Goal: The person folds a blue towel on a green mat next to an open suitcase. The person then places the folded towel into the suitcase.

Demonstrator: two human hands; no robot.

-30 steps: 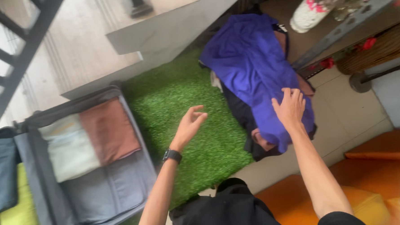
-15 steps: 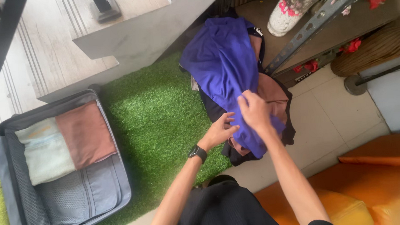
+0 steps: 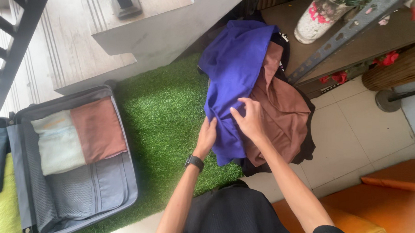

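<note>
A blue-purple garment (image 3: 231, 71) lies on top of a pile of clothes, with a brown garment (image 3: 282, 111) and dark clothes under it. My left hand (image 3: 207, 136) grips the blue garment's lower left edge. My right hand (image 3: 249, 119) pinches the same cloth a little to the right, over the brown garment. An open grey suitcase (image 3: 87, 191) lies at the left on the green artificial grass mat (image 3: 165, 113). Inside it sit a folded pale garment (image 3: 57, 144) and a folded rust-brown garment (image 3: 98, 130).
A grey concrete step (image 3: 166, 32) runs behind the mat. A white painted flower pot (image 3: 317, 18) and a slanted metal bar (image 3: 348, 26) stand at the top right beside a wicker basket (image 3: 408, 66). An orange cushion (image 3: 393, 201) lies at the bottom right on the tiled floor.
The blue garment has been pulled to the left off the pile, baring more of the brown garment. Both hands went from reaching in the air to gripping the blue cloth.
</note>
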